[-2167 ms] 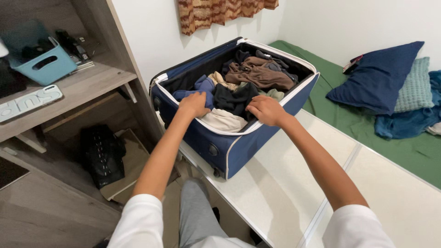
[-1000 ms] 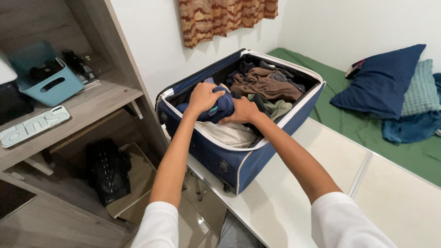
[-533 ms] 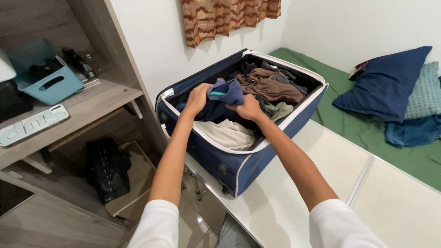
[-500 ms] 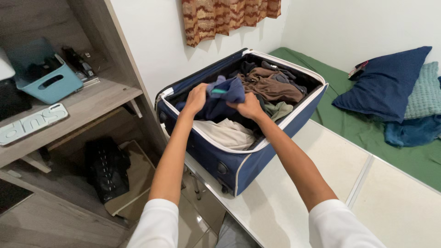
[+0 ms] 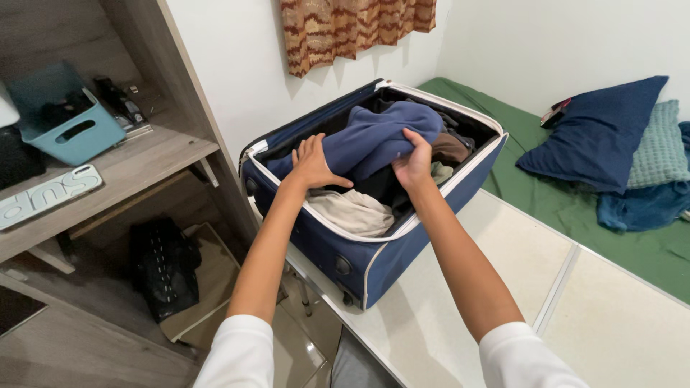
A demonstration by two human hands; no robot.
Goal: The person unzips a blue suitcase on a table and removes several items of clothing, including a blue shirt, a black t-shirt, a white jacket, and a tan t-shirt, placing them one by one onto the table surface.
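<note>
Garment [image 5: 377,136], blue, is hanging stretched over the open suitcase [image 5: 402,230], above the clothes packed inside. Right hand [image 5: 415,162] is pinching its far end with curled fingers; left hand [image 5: 310,164] is lying on it, fingers spread.

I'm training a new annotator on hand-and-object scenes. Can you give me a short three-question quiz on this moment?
1. True or false: the right hand grips the blue garment.
2. Where does the garment sit? A) on the green bed B) over the open suitcase C) on the wooden shelf
3. Fill in: the left hand lies against the garment with its fingers ____.

Key: 1 true; 2 B; 3 spread.
</note>
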